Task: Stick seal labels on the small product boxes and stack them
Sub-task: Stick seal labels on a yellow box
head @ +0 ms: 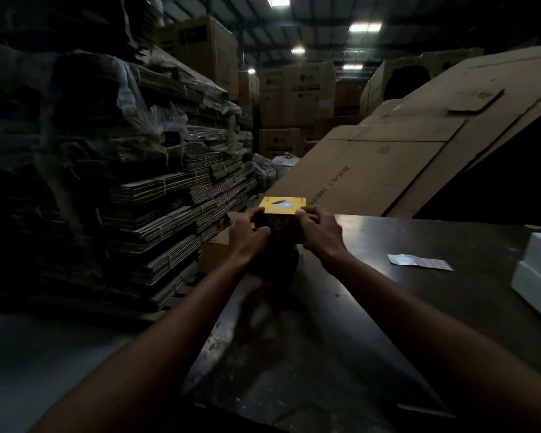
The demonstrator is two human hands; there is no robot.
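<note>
Small product box [282, 206]: yellow top face with a pale printed picture, dark near side. Held between both hands at the far left corner of the desk [388, 307]; dark shapes lie directly beneath it, too dim to identify, and I cannot tell whether the box rests on them or is held just above.

Left hand [247, 237]: on the box's left side, fingers curled round the near left edge, thumb at the top corner. Grasping the box.

Right hand [320, 234]: on the box's right side, fingers wrapped over the right edge, fingertips touching the top face near its corner. Grasping the box. Both forearms reach straight out, side by side.

Label sheet [420, 261]: flat on the desk, well to the right of the hands; one end pale, the other reddish with a fine pattern. Untouched by either hand.

White boxes [537, 276]: at the right edge of the desk, one on top of another, partly cut off by the frame.

Brown carton [214, 254]: off the desk's left edge, just below the left hand, flap open.

Flattened cardboard stacks [138, 189]: bundled and piled high along the left.

Large cardboard sheet [419, 142]: leaning at a slant behind the desk.

Big printed cartons [294, 98]: stacked in the background under the ceiling lights [364, 27].
</note>
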